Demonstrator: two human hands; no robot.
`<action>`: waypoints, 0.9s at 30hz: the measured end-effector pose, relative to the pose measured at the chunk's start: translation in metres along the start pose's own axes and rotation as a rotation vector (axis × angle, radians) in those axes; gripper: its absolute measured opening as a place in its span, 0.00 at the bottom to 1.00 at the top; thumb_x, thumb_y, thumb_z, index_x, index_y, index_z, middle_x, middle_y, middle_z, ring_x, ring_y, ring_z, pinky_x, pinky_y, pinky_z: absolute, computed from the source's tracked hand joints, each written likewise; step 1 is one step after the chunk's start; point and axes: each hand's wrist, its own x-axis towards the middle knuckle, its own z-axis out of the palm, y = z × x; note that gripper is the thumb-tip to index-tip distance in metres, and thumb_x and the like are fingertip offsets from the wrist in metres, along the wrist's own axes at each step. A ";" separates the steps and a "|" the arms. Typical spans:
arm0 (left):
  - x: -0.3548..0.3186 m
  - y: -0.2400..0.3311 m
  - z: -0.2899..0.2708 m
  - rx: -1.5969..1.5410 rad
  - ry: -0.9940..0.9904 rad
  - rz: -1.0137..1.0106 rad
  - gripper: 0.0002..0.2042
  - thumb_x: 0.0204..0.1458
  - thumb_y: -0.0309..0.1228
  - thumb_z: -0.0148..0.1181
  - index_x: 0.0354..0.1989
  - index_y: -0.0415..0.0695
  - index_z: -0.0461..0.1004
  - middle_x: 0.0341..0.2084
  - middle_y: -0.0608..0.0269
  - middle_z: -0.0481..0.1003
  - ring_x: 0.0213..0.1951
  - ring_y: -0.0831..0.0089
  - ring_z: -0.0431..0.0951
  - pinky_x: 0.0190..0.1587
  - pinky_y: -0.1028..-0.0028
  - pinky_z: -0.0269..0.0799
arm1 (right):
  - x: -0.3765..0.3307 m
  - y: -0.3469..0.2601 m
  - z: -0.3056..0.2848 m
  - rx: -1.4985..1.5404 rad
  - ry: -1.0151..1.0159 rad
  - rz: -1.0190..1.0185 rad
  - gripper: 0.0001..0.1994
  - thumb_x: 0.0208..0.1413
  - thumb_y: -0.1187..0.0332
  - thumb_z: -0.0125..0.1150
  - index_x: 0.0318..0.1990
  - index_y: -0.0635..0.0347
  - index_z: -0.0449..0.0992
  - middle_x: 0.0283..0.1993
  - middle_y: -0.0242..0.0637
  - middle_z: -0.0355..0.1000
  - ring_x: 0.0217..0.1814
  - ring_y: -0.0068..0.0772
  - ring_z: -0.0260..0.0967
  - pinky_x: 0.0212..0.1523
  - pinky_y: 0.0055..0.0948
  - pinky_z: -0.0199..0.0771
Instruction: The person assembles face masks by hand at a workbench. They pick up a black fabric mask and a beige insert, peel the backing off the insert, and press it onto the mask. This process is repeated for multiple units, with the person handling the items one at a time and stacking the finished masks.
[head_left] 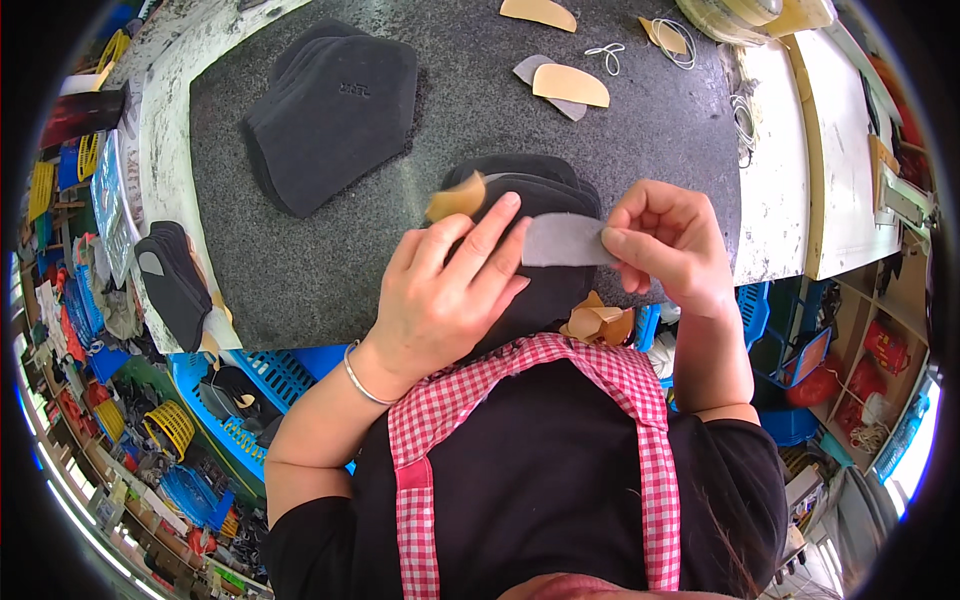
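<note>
My left hand (445, 290) and my right hand (668, 243) hold a small grey strip (560, 240) between them, just above the near edge of the dark stone slab (300, 260). The right thumb and fingers pinch the strip's right end. My left fingers press on its left end, and a tan paper piece (456, 199) curls up behind them. Under the strip lies a stack of black fabric pieces (545, 185), partly hidden by my hands.
A bigger stack of black pieces (335, 110) lies at the slab's far left. Tan and grey cut-outs (568, 86) and white cords (606, 52) sit at the back. Another black stack (172, 280) rests at the left edge; blue baskets (260, 375) stand below.
</note>
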 end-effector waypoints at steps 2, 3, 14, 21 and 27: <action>-0.001 0.002 -0.001 0.017 0.049 -0.137 0.19 0.42 0.33 0.79 0.44 0.41 0.84 0.53 0.60 0.80 0.43 0.65 0.76 0.45 0.66 0.75 | 0.004 0.004 0.002 0.047 0.061 -0.024 0.05 0.63 0.72 0.69 0.38 0.65 0.79 0.29 0.31 0.78 0.25 0.17 0.76 0.24 0.16 0.71; -0.002 0.003 -0.002 -0.005 0.077 -0.167 0.18 0.43 0.31 0.78 0.44 0.40 0.84 0.49 0.60 0.80 0.42 0.65 0.77 0.44 0.66 0.75 | 0.006 0.005 0.004 0.072 0.090 -0.036 0.06 0.63 0.72 0.69 0.38 0.65 0.79 0.29 0.31 0.78 0.25 0.17 0.76 0.24 0.16 0.72; -0.011 0.000 0.002 -0.014 0.103 0.068 0.11 0.47 0.25 0.74 0.40 0.41 0.85 0.35 0.63 0.81 0.38 0.64 0.82 0.37 0.68 0.74 | 0.015 0.012 0.032 -0.158 0.113 -0.005 0.06 0.64 0.72 0.67 0.39 0.68 0.81 0.29 0.32 0.80 0.29 0.18 0.79 0.28 0.20 0.78; -0.006 -0.003 0.006 -0.090 0.045 0.022 0.09 0.47 0.25 0.74 0.37 0.44 0.84 0.34 0.65 0.81 0.46 0.65 0.86 0.41 0.68 0.80 | 0.019 0.009 0.038 -0.815 0.202 -0.297 0.15 0.56 0.61 0.78 0.32 0.61 0.77 0.22 0.37 0.77 0.23 0.36 0.79 0.25 0.34 0.76; 0.022 -0.050 -0.045 0.007 0.013 -0.154 0.22 0.44 0.24 0.76 0.51 0.46 0.83 0.52 0.56 0.82 0.58 0.57 0.81 0.59 0.61 0.79 | 0.065 -0.019 0.003 -1.207 0.441 -0.654 0.17 0.53 0.54 0.77 0.32 0.57 0.77 0.30 0.35 0.77 0.33 0.44 0.78 0.35 0.40 0.80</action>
